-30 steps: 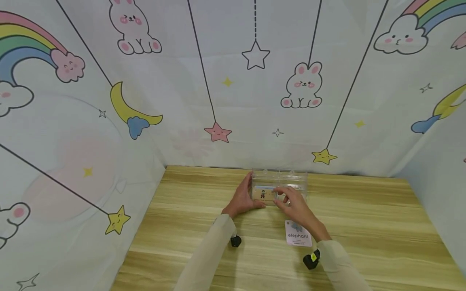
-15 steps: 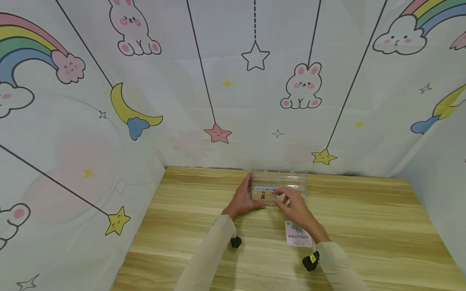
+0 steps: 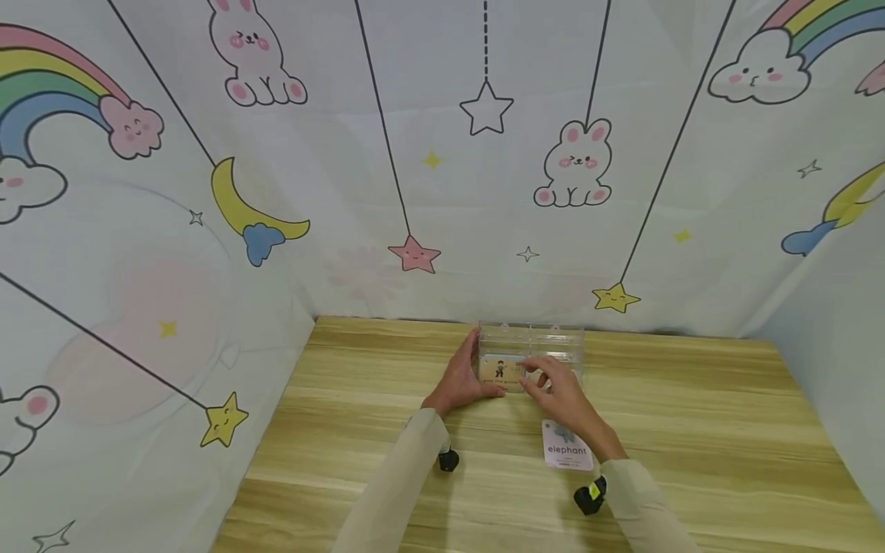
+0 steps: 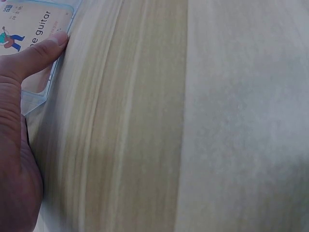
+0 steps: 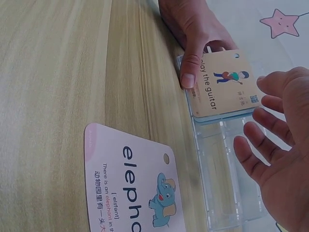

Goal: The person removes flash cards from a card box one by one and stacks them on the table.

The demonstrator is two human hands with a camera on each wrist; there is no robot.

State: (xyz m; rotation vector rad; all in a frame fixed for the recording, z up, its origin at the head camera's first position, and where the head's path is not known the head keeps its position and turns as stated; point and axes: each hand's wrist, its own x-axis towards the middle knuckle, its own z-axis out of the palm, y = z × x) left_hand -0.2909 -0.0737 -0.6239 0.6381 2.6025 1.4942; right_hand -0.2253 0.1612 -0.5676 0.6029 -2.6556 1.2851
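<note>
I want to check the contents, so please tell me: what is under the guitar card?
A blue edge shows under the card, inside the clear box. What it belongs to is mostly covered, so any print there cannot be seen.

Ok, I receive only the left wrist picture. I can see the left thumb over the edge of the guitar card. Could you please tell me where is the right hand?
Observer: The right hand is close to the right end of the guitar card.
Operator: Thank you. Is there also another card, which I cannot see?
Observer: Yes, an elephant card lies on the table, on the near side of the clear box.
Operator: And does this box finish where the guitar card finishes?
Observer: No, the head view shows it continuing to the right of that card.
</note>
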